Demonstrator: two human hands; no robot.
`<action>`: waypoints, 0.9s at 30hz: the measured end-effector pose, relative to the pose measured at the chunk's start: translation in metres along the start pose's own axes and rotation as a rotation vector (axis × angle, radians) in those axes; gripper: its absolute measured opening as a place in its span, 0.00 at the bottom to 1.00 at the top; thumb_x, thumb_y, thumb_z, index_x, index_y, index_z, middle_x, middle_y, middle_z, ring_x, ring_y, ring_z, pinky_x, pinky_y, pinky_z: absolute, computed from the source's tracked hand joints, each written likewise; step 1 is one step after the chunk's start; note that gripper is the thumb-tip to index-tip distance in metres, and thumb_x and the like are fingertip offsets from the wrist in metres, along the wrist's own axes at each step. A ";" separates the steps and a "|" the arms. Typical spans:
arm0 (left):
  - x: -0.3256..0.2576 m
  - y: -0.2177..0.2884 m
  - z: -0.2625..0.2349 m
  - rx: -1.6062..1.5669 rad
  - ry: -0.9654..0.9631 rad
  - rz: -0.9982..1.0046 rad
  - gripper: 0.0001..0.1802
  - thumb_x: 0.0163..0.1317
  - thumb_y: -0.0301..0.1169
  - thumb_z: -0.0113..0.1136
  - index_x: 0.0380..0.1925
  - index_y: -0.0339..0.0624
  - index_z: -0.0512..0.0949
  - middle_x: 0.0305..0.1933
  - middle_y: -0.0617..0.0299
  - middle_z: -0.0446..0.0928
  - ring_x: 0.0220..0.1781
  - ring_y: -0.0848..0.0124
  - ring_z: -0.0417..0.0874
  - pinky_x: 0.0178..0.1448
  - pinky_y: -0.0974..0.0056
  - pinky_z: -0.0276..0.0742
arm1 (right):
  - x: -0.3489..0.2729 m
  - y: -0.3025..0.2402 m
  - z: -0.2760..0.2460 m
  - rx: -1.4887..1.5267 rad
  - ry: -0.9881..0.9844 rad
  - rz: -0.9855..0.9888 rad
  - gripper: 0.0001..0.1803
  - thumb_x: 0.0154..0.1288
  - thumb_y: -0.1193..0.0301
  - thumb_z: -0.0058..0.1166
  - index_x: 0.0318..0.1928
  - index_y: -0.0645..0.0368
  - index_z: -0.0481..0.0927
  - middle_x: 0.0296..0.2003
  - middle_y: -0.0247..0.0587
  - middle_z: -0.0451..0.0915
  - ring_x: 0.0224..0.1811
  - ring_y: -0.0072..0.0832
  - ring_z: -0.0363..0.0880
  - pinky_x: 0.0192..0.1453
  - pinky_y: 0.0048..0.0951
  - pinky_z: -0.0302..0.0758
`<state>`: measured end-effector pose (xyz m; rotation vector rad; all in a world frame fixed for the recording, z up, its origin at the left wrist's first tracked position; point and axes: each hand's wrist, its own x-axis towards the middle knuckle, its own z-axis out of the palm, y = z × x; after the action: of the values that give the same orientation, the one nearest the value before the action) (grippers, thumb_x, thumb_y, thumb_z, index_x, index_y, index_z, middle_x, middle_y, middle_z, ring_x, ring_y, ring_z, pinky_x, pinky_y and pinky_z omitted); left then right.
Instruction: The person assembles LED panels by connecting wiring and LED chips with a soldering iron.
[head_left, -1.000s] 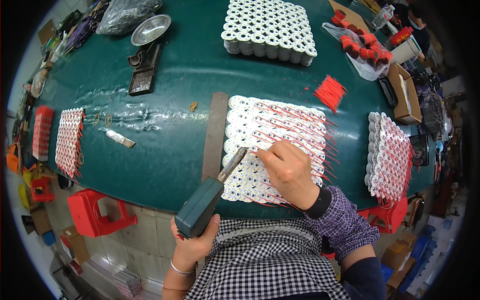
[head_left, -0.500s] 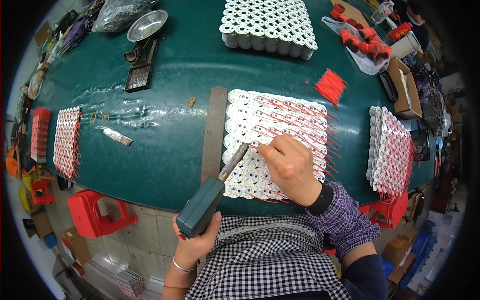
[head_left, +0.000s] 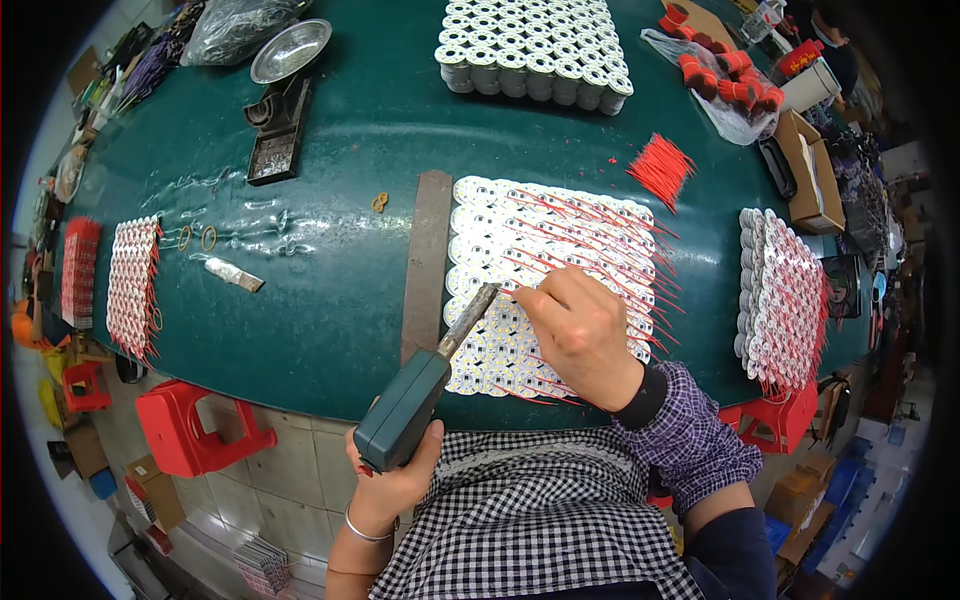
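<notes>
Head view, step: we judge soldering under way on the white disc panel (head_left: pixel 550 290), mid-table.
Left hand (head_left: pixel 395 480): fist wrapped round the soldering tool (head_left: pixel 425 385).
Right hand (head_left: pixel 580 335): fingertips pinched, probably on a red wire (head_left: pixel 600 265).
Next: steady tip-to-wire contact.

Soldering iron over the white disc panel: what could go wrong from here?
1. The soldering iron tip sits close to the right hand fingers pinning a red wire; a slip could likely burn them.
2. Red leads crowd the white disc panel; the tip might touch a neighbouring wire.
3. The panel's near edge lies by the table edge; pressure from the hand could nudge it off.
</notes>
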<state>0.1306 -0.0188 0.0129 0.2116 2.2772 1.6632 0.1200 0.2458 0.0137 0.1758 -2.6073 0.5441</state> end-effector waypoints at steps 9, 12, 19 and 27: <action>-0.001 -0.009 -0.004 -0.018 -0.077 0.199 0.12 0.62 0.15 0.64 0.46 0.32 0.79 0.28 0.64 0.77 0.23 0.79 0.74 0.25 0.72 0.69 | 0.001 -0.001 0.001 -0.004 0.011 0.009 0.08 0.52 0.79 0.59 0.35 0.60 0.82 0.27 0.36 0.71 0.31 0.31 0.75 0.32 0.34 0.72; -0.009 -0.002 -0.002 -0.092 -0.006 0.139 0.12 0.62 0.15 0.64 0.45 0.31 0.79 0.32 0.61 0.79 0.22 0.78 0.74 0.24 0.72 0.69 | 0.000 0.000 0.002 -0.001 0.016 0.004 0.08 0.51 0.79 0.59 0.35 0.60 0.82 0.27 0.36 0.70 0.31 0.31 0.75 0.32 0.34 0.72; -0.015 0.003 -0.007 -0.178 0.006 0.031 0.15 0.62 0.16 0.64 0.50 0.31 0.80 0.42 0.58 0.83 0.30 0.76 0.79 0.34 0.69 0.76 | -0.001 0.001 0.004 0.021 0.055 -0.001 0.07 0.52 0.79 0.59 0.34 0.59 0.82 0.29 0.35 0.73 0.32 0.31 0.75 0.33 0.33 0.72; -0.021 -0.002 -0.013 -0.003 -0.042 0.178 0.22 0.62 0.13 0.61 0.57 0.30 0.77 0.51 0.55 0.82 0.27 0.79 0.76 0.26 0.72 0.71 | -0.007 -0.008 -0.012 0.076 0.078 0.001 0.08 0.50 0.81 0.63 0.33 0.59 0.82 0.29 0.35 0.76 0.33 0.32 0.76 0.34 0.35 0.72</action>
<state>0.1457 -0.0370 0.0183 0.4572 2.2821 1.7291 0.1324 0.2432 0.0228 0.1736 -2.5131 0.6377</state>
